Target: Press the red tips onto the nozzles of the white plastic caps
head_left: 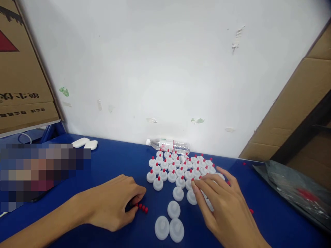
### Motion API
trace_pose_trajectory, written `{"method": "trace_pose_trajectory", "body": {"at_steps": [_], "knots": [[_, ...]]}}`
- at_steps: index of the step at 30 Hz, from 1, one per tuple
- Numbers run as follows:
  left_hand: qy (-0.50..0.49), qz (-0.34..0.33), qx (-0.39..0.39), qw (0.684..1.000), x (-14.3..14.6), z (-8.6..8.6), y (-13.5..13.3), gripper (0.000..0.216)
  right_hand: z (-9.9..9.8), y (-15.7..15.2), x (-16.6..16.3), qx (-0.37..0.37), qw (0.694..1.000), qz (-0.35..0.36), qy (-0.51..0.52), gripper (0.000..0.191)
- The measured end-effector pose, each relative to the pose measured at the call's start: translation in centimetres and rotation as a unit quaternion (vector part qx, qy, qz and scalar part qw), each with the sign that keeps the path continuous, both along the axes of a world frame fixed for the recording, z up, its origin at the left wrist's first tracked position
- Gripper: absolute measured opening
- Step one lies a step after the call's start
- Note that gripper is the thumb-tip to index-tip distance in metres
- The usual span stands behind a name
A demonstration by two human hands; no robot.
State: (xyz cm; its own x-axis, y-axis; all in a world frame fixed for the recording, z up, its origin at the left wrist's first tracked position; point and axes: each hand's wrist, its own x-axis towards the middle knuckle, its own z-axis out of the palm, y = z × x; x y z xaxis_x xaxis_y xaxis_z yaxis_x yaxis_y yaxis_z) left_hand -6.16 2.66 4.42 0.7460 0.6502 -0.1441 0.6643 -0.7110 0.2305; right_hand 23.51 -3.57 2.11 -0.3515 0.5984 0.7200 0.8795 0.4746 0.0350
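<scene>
Curled inward, the left hand [113,205] had thumb and forefinger at one end of a short row of loose red tips [143,208]; whether they pinched one, I could not tell. That row's long axis slanted away from the fingers, toward the near right. Bent over the right side of the white pieces [158,184], the right hand [224,203] hid its own grip. Those pieces stood on the blue table [124,162] before a sideways bottle [169,145], spouts upright, most red-topped; the nearest three were bare.
</scene>
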Motion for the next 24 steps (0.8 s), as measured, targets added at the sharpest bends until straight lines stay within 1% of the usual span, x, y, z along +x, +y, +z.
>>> {"method": "trace_pose_trajectory", "body": {"at_steps": [3, 6, 9, 12, 16, 20, 24], "knots": [[-0.008, -0.007, 0.003, 1.000, -0.1, -0.1, 0.3, 0.015, -0.2, 0.2, 0.1, 0.009, 0.999, -0.037, -0.036, 0.016], [-0.006, -0.006, 0.003, 1.000, -0.2, -0.1, 0.5, 0.016, -0.8, 0.4, 0.4, -0.015, 0.995, -0.066, -0.067, 0.019], [0.003, -0.004, 0.003, 1.000, -0.2, 0.0, 0.6, 0.015, -1.6, 0.6, 0.4, -0.046, 0.994, -0.065, -0.076, 0.026], [0.015, -0.002, 0.000, 1.000, -0.1, 0.2, 0.5, 0.014, -2.3, 0.6, 0.1, -0.076, 0.994, -0.053, -0.055, 0.032], [0.026, 0.005, -0.003, 1.000, 0.2, 0.4, 0.3, 0.013, -2.9, 0.7, 0.2, -0.094, 0.994, -0.044, -0.043, 0.028], [0.026, 0.002, -0.003, 1.000, 0.2, 0.3, 0.3, 0.015, -2.5, 0.7, 0.6, -0.099, 0.994, -0.031, -0.035, 0.027], [0.005, -0.001, 0.012, 1.000, 0.2, 0.2, 0.4, 0.017, -1.3, 0.5, 0.4, -0.048, 0.999, 0.006, -0.014, 0.024]]}}
